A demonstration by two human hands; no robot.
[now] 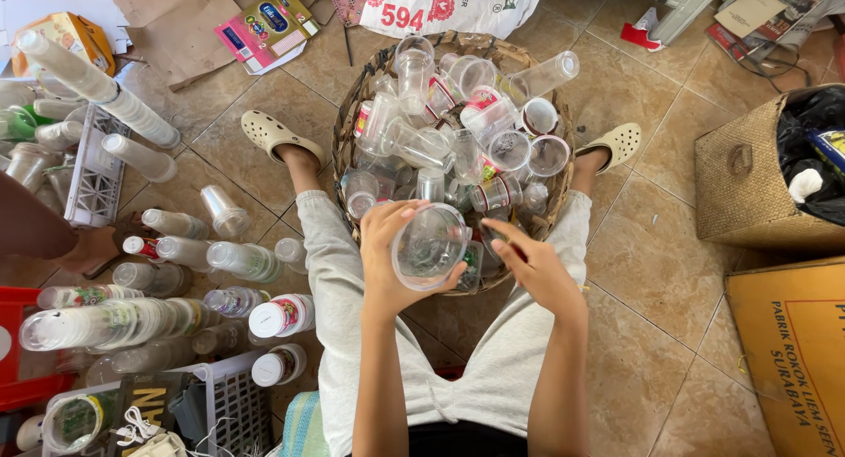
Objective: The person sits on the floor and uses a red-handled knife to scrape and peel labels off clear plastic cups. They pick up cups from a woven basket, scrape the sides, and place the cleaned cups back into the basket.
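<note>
Now | left hand point(387, 254) grip wrapped round clear plastic cup point(429, 246) | right hand point(535, 268) grip spread, empty, beside cup

This looks like a home-based sorting spot for recyclable plastic, set up on a tan tiled floor point(669, 272) rather than in a proper workshop. A round woven basket point(348, 149) brims with clear plastic cups point(414, 65), and empty bottles point(242, 259) and long stacks of nested cups point(97, 83) lie sorted on the floor. Flattened cardboard point(172, 25), a printed sack point(449, 3), a cardboard carton point(792, 342) and a square woven bin point(739, 175) with black bags crowd the edges.
</note>
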